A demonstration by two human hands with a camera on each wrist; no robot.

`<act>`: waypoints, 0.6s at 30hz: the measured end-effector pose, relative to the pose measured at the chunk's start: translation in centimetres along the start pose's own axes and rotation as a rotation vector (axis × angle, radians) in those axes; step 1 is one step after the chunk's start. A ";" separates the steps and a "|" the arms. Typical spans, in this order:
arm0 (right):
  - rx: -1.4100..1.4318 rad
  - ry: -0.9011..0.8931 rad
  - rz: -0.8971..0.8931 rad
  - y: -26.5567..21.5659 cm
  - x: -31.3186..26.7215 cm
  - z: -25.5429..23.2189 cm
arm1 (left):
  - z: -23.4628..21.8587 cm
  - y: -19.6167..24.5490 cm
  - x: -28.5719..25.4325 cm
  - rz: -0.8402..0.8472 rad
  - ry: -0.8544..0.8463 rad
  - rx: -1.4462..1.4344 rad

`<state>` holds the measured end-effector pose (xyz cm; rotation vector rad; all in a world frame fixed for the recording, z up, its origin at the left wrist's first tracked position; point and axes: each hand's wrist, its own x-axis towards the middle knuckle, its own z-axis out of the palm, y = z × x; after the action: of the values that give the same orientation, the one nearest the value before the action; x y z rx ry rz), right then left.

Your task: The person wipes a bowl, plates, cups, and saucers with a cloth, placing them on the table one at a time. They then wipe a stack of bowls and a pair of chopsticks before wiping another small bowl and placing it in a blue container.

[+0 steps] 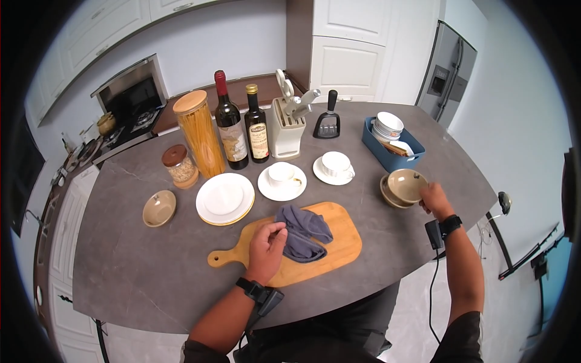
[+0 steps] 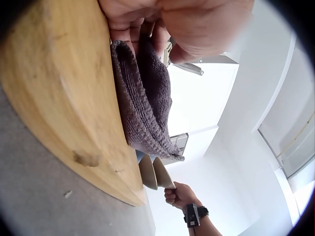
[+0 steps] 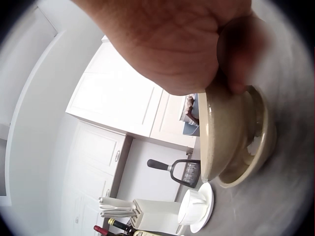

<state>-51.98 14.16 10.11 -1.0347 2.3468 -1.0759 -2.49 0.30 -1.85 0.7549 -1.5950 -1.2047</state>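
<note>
My right hand [image 1: 434, 201] pinches the right rim of a beige bowl [image 1: 407, 185]. That bowl sits tilted over a second beige bowl [image 3: 266, 142], whose lower rim shows beneath it in the right wrist view. At the middle of the table, a grey-purple cloth [image 1: 301, 233] lies crumpled on a wooden cutting board [image 1: 345, 236]. My left hand [image 1: 266, 249] rests at the cloth's left side with loosely bent fingers. In the left wrist view the fingers [image 2: 129, 32] meet the cloth's edge, and the thumb stands apart from them.
A blue bin [image 1: 387, 158] with white bowls stands behind the beige pair. White plates [image 1: 225, 198], cups on saucers [image 1: 282, 181], another beige bowl [image 1: 160, 209], jars, bottles, a knife block [image 1: 287, 130] and a black-handled masher [image 1: 327, 121] line the table's left and back.
</note>
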 end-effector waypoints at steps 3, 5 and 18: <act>-0.011 -0.001 0.028 1.1 0.5 0.6 | 0.1 0.0 0.0 0.015 -0.002 0.034; -0.006 -0.009 0.046 1.9 1.0 1.1 | 0.4 0.3 0.0 -0.006 0.054 -0.041; -0.125 0.047 0.029 3.5 2.4 2.7 | -0.1 0.4 -0.1 0.018 -0.004 0.061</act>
<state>-53.62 12.55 5.64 -1.0250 2.4862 -0.9635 -2.33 0.49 -1.45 0.7755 -1.6445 -1.1501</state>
